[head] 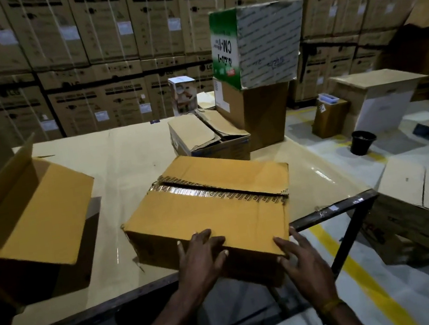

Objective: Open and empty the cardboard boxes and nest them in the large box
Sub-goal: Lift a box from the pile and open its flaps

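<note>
The taped box [210,214] is sitting in the lower centre of the frame, overhanging the near edge of the table [127,159], its top seam running from centre towards the right under a strip of split, printed tape. The left hand [202,258] is lying over the box's near top edge with its fingers straight and slightly spread, pressing rather than gripping; the right hand [305,263] is reaching for the near right corner with its fingers apart and lightly bent, touching the side wall without curling round anything. To do this step well, the person is probably best off sliding the box fully back onto the table before prying, since part of it is hanging past the edge and could tip; then fingers can be working under the seam where the tape is already torn, lifting both flaps evenly. The large open box [27,222] is waiting at the left of the frame, flaps up, ready to take the emptied one. The table is wearing a taped cardboard sheet over a dark metal frame. Further up, at centre right, a crumpled opened carton [209,137] is sitting before a tall brown box [259,115] carrying a green-and-white box [259,44]. Stacked cartons are walling the whole upper frame, and a black bucket [362,141] is standing on the pale floor at right.
</note>
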Available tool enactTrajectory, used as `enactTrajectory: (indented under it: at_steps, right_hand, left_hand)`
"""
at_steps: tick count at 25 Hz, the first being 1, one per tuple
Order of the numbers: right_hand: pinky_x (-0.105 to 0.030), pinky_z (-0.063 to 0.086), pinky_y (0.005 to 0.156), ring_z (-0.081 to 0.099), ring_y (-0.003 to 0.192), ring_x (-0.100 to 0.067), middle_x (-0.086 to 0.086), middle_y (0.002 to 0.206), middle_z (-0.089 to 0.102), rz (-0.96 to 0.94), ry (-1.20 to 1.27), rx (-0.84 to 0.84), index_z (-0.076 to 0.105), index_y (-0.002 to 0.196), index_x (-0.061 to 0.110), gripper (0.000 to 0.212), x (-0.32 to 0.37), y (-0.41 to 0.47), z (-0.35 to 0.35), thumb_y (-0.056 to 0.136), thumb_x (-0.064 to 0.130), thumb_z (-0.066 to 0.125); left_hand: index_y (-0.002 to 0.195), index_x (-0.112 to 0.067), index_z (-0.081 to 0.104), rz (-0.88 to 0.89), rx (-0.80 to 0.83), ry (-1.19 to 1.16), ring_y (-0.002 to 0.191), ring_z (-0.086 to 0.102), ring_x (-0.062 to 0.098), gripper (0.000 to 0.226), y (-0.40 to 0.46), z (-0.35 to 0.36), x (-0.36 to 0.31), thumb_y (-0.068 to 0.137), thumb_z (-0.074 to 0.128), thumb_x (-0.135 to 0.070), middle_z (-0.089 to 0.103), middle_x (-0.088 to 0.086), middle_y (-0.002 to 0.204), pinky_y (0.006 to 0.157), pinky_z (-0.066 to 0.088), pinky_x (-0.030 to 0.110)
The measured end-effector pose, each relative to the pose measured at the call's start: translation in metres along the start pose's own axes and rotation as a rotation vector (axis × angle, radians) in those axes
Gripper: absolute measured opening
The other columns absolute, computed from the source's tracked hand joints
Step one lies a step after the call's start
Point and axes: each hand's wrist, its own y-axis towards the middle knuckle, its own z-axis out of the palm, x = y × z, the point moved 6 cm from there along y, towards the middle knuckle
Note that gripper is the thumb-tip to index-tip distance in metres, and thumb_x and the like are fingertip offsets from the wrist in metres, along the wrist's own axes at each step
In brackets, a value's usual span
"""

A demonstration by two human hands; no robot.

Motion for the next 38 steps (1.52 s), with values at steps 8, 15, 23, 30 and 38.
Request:
enactTrajectory:
  at_steps: [8, 15, 23, 30, 38]
  right_hand:
    - [-0.053, 0.014, 0.117, 0.024, 0.148, -0.032, -0.007, 0.152, 0.043, 0.225, -0.271, -0.102, 0.063, 0.132, 0.028, 0.037, 0.01, 0.073, 0.011, 0.095, 0.026, 0.057]
    - [-0.059, -0.001, 0.117, -0.001, 0.151, -0.036, -0.003, 0.166, 0.003, 0.267, -0.443, 0.221, 0.016, 0.154, 0.042, 0.059, 0.058, 0.134, 0.069, 0.099, 0.062, 0.027]
    - [-0.058, -0.008, 0.117, -0.019, 0.149, -0.032, -0.004, 0.158, -0.033, 0.133, -0.448, 0.249, -0.021, 0.149, 0.048, 0.067, 0.069, 0.181, 0.1, 0.096, 0.069, 0.015]
    - [-0.056, 0.0, 0.119, -0.023, 0.148, -0.031, -0.006, 0.158, -0.035, 0.166, -0.355, 0.099, -0.025, 0.147, 0.049, 0.077, 0.061, 0.233, 0.101, 0.098, 0.06, 0.033]
    - [-0.058, 0.0, 0.121, -0.005, 0.151, -0.036, -0.014, 0.164, -0.011, 0.194, -0.392, 0.119, -0.004, 0.156, 0.037, 0.074, 0.023, 0.317, 0.094, 0.099, 0.053, 0.041]
  left_hand:
    - [0.151, -0.041, 0.027, 0.084, 0.158, 0.1, 0.152, 0.004, 0.023, 0.071, 0.086, 0.007, 0.024, 0.089, 0.038, -0.073, 0.01, -0.005, 0.165, 0.12, 0.001, 0.054]
    - [0.155, -0.039, 0.014, 0.177, 0.185, 0.145, 0.152, -0.003, 0.025, 0.086, 0.145, -0.001, 0.056, 0.082, 0.018, -0.083, -0.004, 0.002, 0.166, 0.121, -0.001, 0.049]
    - [0.153, -0.044, -0.015, 0.241, 0.011, 0.149, 0.151, -0.01, 0.032, 0.072, 0.183, 0.0, 0.045, 0.097, 0.024, -0.067, -0.047, 0.004, 0.15, 0.119, 0.006, 0.057]
    - [0.156, -0.041, -0.003, 0.274, -0.251, 0.028, 0.152, -0.002, 0.035, 0.088, 0.228, -0.015, 0.029, 0.093, 0.059, -0.044, -0.03, 0.007, 0.16, 0.105, 0.042, 0.055]
    - [0.15, -0.045, -0.019, 0.167, -0.194, 0.202, 0.15, -0.012, 0.036, 0.089, 0.326, 0.001, 0.037, 0.095, 0.051, -0.05, -0.04, 0.007, 0.155, 0.114, 0.024, 0.064]
